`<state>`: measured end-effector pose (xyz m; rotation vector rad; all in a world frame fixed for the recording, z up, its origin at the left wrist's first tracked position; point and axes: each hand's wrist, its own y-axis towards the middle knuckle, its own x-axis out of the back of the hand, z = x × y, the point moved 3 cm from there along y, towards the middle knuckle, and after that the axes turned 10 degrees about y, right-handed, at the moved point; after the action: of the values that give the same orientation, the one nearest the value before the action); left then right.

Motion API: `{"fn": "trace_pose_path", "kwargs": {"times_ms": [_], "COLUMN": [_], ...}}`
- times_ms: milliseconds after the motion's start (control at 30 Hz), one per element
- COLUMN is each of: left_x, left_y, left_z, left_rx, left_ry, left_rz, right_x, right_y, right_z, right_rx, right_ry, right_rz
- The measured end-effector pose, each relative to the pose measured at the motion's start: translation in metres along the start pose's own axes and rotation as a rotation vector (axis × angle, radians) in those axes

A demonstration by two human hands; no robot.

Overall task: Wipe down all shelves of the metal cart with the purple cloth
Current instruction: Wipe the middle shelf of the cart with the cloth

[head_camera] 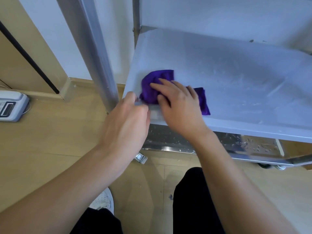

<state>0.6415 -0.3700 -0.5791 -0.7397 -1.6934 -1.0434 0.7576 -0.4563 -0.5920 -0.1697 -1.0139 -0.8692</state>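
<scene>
Now right hand (179, 105) is pressing spread fingers (158, 86) flat on soft, limp purple cloth (157, 76) near front-left corner of shelf (236, 73); left hand (128, 119) is gripping its edge.

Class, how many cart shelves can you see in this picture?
2. The pale shelf lies under the purple cloth; the shiny lower shelf sits directly beneath it, near the floor. More shelves may be out of view above.

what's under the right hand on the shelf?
The purple cloth, lying on the shelf; the right hand presses it with straight fingers. The cloth's middle and the shelf surface beneath it are covered.
</scene>
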Motion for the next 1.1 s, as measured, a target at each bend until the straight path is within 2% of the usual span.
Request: {"fn": "trace_pose_path", "kwargs": {"times_ms": [100, 433, 600, 800, 1000, 1100], "left_x": [0.002, 0.006, -0.004, -0.022, -0.025, -0.022], "left_y": [-0.004, -0.003, 0.01, 0.026, 0.038, 0.045], "left_z": [0.002, -0.007, -0.024, -0.051, -0.06, -0.046], "left_rx": [-0.017, -0.043, -0.115, -0.233, -0.241, -0.177], "left_ry": [0.016, 0.03, 0.032, 0.002, -0.035, -0.052], "left_rz": [0.002, -0.048, -0.056, -0.051, -0.032, -0.007], "right_x": [-0.004, 0.005, 0.027, 0.059, 0.064, 0.053], "right_y": [-0.011, -0.011, -0.006, -0.013, -0.014, -0.01], "right_z": [0.012, 0.001, -0.029, -0.071, -0.081, -0.068], "right_rx": [0.051, 0.043, -0.029, -0.154, -0.212, -0.233], "right_ry": [-0.004, 0.005, -0.004, -0.023, -0.049, -0.072], "right_rz": [0.032, 0.065, 0.092, 0.034, -0.017, -0.024]}}
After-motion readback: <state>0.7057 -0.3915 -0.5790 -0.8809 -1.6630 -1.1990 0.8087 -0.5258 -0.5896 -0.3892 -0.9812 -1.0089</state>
